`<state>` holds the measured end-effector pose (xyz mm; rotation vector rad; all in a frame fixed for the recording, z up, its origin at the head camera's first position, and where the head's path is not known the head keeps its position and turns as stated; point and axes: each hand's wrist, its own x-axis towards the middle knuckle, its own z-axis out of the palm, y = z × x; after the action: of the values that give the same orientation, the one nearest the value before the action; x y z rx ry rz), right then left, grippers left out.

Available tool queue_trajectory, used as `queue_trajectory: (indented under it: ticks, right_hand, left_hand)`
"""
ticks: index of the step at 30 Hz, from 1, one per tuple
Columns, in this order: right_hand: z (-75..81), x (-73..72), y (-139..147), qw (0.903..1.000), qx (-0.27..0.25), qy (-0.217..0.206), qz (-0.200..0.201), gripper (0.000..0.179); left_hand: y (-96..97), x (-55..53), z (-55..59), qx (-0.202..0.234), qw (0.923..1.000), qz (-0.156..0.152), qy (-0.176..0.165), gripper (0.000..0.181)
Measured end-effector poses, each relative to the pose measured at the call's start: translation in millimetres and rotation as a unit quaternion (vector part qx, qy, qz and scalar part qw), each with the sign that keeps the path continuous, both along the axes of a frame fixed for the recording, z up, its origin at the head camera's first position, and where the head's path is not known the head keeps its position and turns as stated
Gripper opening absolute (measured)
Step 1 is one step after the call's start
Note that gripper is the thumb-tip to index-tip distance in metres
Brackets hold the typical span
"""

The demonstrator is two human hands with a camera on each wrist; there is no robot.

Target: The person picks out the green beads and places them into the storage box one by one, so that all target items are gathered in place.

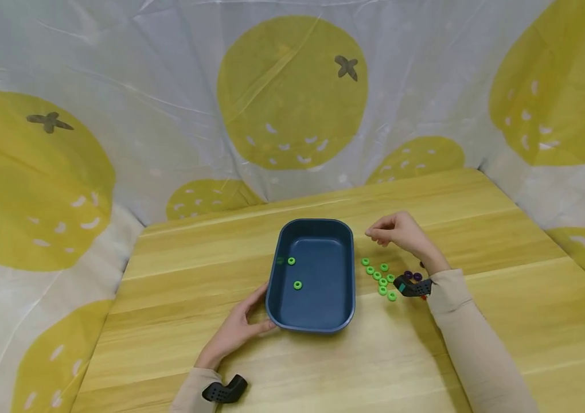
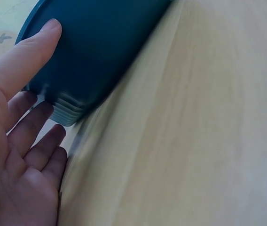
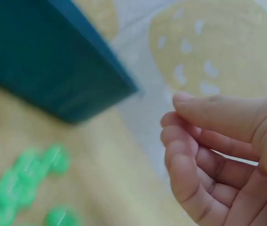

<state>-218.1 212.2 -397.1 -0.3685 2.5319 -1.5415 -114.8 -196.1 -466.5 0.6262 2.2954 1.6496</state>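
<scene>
A dark blue rectangular tray (image 1: 315,318) with rounded corners stands on the table. Inside it lie two small green rings (image 1: 297,285). My left hand (image 1: 236,332) holds the tray by its near left corner; the thumb (image 2: 42,44) presses on the outer wall and the other fingers reach round the corner. To the right of the tray, my right hand (image 1: 398,232) hovers with curled fingers, thumb tip against the index finger. Nothing shows between those fingertips in the right wrist view. Below that hand, several green rings (image 1: 382,282) lie loose on the table.
Purple rings (image 1: 408,275) lie near the right wrist, and a red piece (image 1: 424,297) is mostly hidden under the wrist camera (image 1: 412,286). The wooden table (image 1: 179,275) ends at a hanging cloth (image 1: 168,103) with yellow fruit prints behind and at both sides.
</scene>
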Motion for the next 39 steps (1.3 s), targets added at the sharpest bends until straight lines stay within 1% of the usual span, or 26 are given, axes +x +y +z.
queue_trajectory:
  ticks: [2,6,10,12,15,18,23,27,30,34,39]
  right_hand:
    - [-10.9,2.2,7.1,0.9998,0.004,-0.020,-0.004,0.029]
    - [-29.9,2.8,10.2,0.9987,-0.003,-0.050,-0.009,0.029]
    - [-43.8,4.7,8.7,0.9985,0.004,-0.054,-0.013,0.028]
    - [-48.2,6.8,9.0,0.9985,0.018,-0.050,-0.012,0.027]
    - [-50.2,10.0,9.1,0.9980,0.037,-0.050,-0.008,0.026]
    - [-47.8,11.2,7.0,0.9974,0.054,-0.049,0.001,0.025]
    - [-42.6,9.5,0.1,0.9977,0.058,-0.034,0.006,0.020]
    - [-44.1,10.9,-2.4,0.9969,0.064,-0.046,0.001,0.017]
    - [-46.6,11.8,-3.1,0.9965,0.067,-0.049,-0.003,0.016]
    - [-48.9,10.8,-4.6,0.9972,0.061,-0.042,0.002,0.017]
    - [-49.5,8.9,-6.4,0.9975,0.054,-0.047,0.002,0.017]
  left_hand:
    - [-1.8,-0.9,1.5,0.000,1.0000,-0.002,0.003,0.080]
    - [-4.0,-0.9,2.8,-0.001,1.0000,0.001,0.008,0.079]
    - [-1.9,1.4,1.4,-0.009,0.9999,0.005,0.011,0.078]
    - [0.9,2.5,0.0,-0.011,0.9999,0.002,0.009,0.078]
    - [4.3,4.0,-1.5,-0.014,0.9999,-0.007,0.004,0.079]
    - [5.1,3.4,-1.0,-0.019,0.9998,-0.005,0.000,0.079]
    - [3.1,0.0,2.9,-0.024,0.9996,0.010,0.007,0.079]
    - [2.3,1.8,3.0,-0.026,0.9996,0.003,0.009,0.078]
    - [3.0,3.6,2.3,-0.022,0.9998,0.000,0.003,0.078]
    - [3.1,4.2,2.5,-0.020,0.9998,0.006,0.003,0.078]
    - [2.0,4.0,3.8,-0.027,0.9996,0.012,0.002,0.079]
